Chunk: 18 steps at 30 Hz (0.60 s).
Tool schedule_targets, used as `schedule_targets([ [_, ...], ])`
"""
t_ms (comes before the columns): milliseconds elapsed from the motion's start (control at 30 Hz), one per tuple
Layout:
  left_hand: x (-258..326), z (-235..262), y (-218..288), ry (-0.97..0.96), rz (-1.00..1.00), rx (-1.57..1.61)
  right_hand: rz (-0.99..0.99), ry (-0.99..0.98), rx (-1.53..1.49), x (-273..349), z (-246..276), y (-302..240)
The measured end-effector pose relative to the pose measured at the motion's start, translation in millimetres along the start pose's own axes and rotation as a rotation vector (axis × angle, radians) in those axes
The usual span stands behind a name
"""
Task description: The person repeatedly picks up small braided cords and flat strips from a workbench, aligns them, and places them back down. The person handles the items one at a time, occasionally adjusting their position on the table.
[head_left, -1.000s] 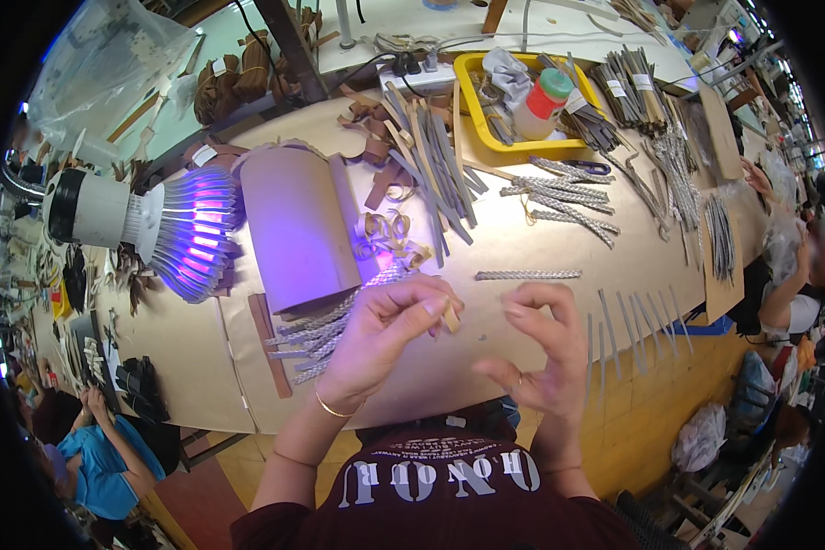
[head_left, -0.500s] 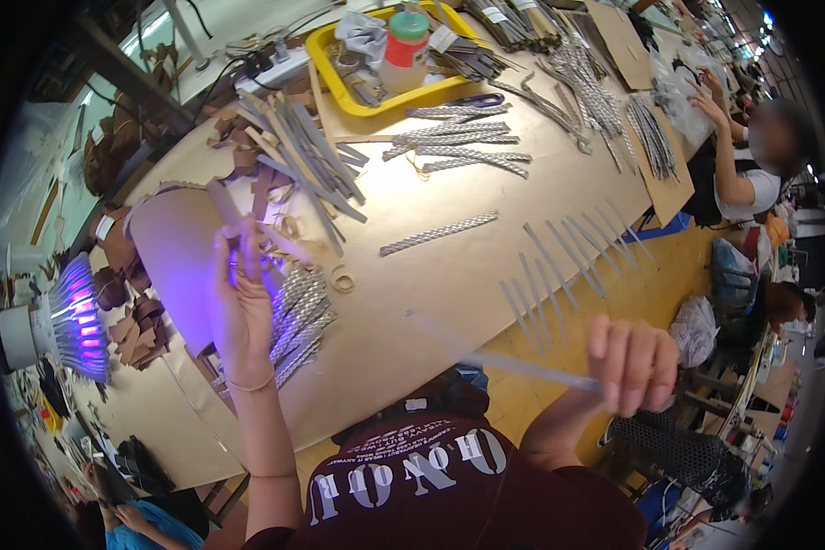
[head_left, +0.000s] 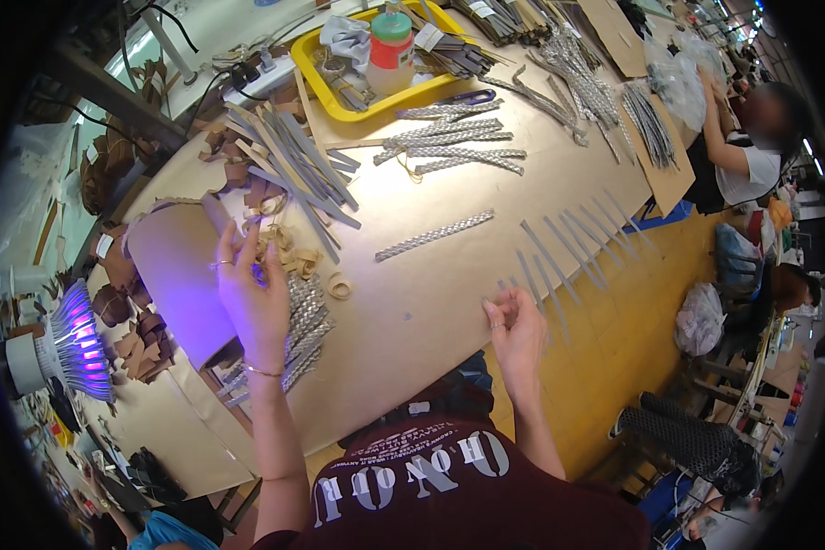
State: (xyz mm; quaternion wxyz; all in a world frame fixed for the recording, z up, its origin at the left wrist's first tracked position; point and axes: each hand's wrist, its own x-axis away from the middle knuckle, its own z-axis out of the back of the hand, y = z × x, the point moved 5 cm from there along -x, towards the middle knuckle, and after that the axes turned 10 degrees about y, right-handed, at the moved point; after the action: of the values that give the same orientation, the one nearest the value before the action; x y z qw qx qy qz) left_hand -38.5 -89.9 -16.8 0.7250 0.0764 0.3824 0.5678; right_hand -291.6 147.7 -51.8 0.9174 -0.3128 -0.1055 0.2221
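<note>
My left hand [head_left: 255, 298] is raised over a small heap of curled tan strips [head_left: 289, 252], its fingers apart and nothing plainly between them. Below its wrist lies a bundle of braided silver straps [head_left: 307, 325]. At the table's near edge my right hand [head_left: 520, 332] has its fingers curled together around the end of a thin grey strip, mostly hidden by the hand. Beside it, a row of grey strips [head_left: 570, 240] lies across the edge, their ends sticking out over the floor. One braided silver strap [head_left: 435, 236] rests alone in mid-table.
A yellow tray [head_left: 339, 112] with a green-lidded jar [head_left: 391, 55] stands at the back. Flat grey and tan strips [head_left: 298, 174] and more braided straps [head_left: 454, 137] lie near it. A curved brown panel [head_left: 179, 275] and a lit lamp [head_left: 78, 339] are at left. Another person [head_left: 738, 156] sits at right.
My right hand has swung left with the grey strip to the row at the table edge. My left hand has let go of a tan strip, and its fingers have spread.
</note>
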Motion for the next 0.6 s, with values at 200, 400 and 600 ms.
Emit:
schedule_targets([
  [200,9.3,1.9,25.0,-0.016,-0.048,0.169,0.055,0.087,0.395,3.6,11.1,-2.8],
  [400,22.2,-2.0,37.9,-0.103,-0.060,0.291,0.490,0.278,0.207,1.3,16.7,-46.2],
  [600,23.9,15.8,39.5,-0.062,-0.130,0.309,0.569,-0.103,-0.239,-50.1,-70.1,-140.2],
])
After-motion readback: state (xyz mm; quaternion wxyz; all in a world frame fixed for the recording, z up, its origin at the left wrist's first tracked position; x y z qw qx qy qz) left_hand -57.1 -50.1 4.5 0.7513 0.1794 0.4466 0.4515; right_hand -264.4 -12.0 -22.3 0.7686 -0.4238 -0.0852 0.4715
